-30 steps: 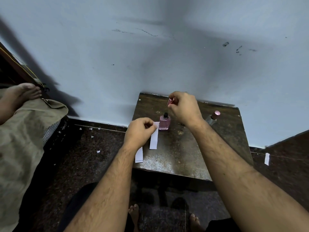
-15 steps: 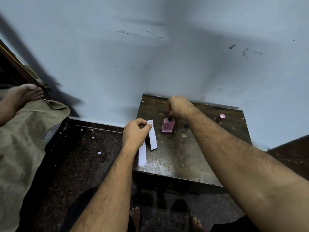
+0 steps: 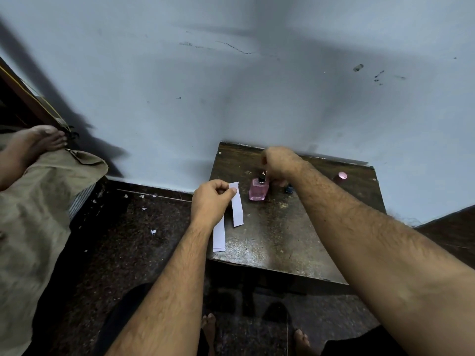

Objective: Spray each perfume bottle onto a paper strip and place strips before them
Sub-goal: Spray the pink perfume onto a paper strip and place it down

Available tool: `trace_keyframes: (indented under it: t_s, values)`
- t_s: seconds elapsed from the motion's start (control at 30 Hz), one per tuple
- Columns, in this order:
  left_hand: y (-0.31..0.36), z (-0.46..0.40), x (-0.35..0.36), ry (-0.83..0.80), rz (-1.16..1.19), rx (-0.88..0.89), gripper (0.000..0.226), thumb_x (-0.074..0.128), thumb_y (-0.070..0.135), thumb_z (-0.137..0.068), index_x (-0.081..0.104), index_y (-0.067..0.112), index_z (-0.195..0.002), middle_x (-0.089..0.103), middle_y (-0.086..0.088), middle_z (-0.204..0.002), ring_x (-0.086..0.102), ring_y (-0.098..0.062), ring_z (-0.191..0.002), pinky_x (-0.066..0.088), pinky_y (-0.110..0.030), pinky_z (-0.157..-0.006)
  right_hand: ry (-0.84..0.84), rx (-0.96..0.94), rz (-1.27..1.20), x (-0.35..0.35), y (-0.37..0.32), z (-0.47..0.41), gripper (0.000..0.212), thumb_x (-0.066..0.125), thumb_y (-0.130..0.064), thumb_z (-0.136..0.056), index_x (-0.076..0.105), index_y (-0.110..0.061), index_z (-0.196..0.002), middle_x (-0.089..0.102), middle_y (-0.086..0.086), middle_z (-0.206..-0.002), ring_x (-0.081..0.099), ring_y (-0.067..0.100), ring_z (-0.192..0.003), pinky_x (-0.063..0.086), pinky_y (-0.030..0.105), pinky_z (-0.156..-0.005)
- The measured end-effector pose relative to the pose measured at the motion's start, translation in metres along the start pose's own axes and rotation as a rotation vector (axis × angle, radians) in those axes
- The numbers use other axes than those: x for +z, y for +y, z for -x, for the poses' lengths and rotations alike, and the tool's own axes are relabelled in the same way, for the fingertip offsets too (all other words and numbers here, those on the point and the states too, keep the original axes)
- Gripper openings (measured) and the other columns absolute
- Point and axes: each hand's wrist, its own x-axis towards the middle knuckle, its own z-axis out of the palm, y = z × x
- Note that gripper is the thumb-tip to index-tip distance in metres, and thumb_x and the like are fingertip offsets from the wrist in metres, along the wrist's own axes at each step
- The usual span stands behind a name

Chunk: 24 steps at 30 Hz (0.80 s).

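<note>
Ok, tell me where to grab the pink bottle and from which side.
Grip the pink bottle by its flat glass body, below the black nozzle, so the sprayer stays free. It stands upright on the table. Probably come from the near side: the right hand hovers behind it and the left hand pinches a strip beside it.

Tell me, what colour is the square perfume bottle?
Pink, with a black sprayer; the head view shows the perfume bottle.

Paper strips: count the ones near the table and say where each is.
2. One strip is pinched at its top by the left hand, beside the pink bottle. The other strip lies below that hand at the table's left edge. The arms may hide more.
</note>
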Motion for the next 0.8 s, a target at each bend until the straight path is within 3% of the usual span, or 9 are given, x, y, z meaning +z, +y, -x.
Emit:
trace_keyframes:
  t_s: [0.13, 0.37, 0.5, 0.63, 0.8]
  values:
    - [0.000, 0.000, 0.002, 0.008, -0.006, -0.002, 0.010, 0.073, 0.029, -0.084, 0.072, 0.019, -0.084, 0.068, 0.005, -0.072, 0.065, -0.016, -0.071, 0.050, -0.027, -0.069, 0.143, -0.054, 0.004, -0.015, -0.002, 0.006, 0.031, 0.061, 0.000, -0.081, 0.067, -0.014, -0.109, 0.067, 0.009, -0.110, 0.062, 0.026, -0.101, 0.053, 0.035, -0.086]
    - [0.000, 0.005, 0.002, 0.024, 0.033, -0.025, 0.015, 0.070, 0.031, -0.084, 0.070, 0.017, -0.078, 0.066, 0.005, -0.068, 0.062, -0.016, -0.067, 0.049, -0.029, -0.070, 0.097, -0.114, -0.063, -0.002, 0.002, 0.033, 0.029, 0.064, -0.005, -0.081, 0.067, -0.020, -0.105, 0.067, -0.002, -0.102, 0.063, 0.020, -0.096, 0.051, 0.029, -0.075]
    - [0.003, 0.012, 0.001, -0.002, 0.172, -0.077, 0.021, 0.069, 0.025, -0.086, 0.066, 0.013, -0.069, 0.061, 0.003, -0.059, 0.055, -0.010, -0.052, 0.043, -0.026, -0.060, 0.132, -0.129, -0.072, 0.022, 0.003, 0.036, 0.024, 0.068, -0.010, -0.077, 0.069, -0.019, -0.100, 0.069, 0.000, -0.099, 0.063, 0.020, -0.096, 0.047, 0.028, -0.071]
    - [0.005, 0.016, -0.001, -0.011, 0.309, -0.161, 0.020, 0.068, 0.020, -0.088, 0.065, 0.012, -0.070, 0.062, -0.006, -0.068, 0.050, -0.011, -0.053, 0.037, -0.024, -0.052, 0.177, -0.129, -0.111, 0.034, 0.003, 0.037, 0.022, 0.067, -0.010, -0.077, 0.069, -0.013, -0.099, 0.070, 0.007, -0.100, 0.063, 0.027, -0.097, 0.052, 0.034, -0.081]
    - [0.006, 0.022, -0.003, 0.005, 0.427, -0.258, 0.023, 0.066, 0.016, -0.090, 0.062, 0.013, -0.068, 0.054, -0.005, -0.063, 0.041, -0.011, -0.050, 0.030, -0.020, -0.042, 0.248, -0.099, -0.238, 0.034, 0.007, 0.051, 0.020, 0.067, -0.016, -0.076, 0.070, -0.010, -0.095, 0.071, 0.008, -0.095, 0.063, 0.026, -0.092, 0.048, 0.029, -0.073]
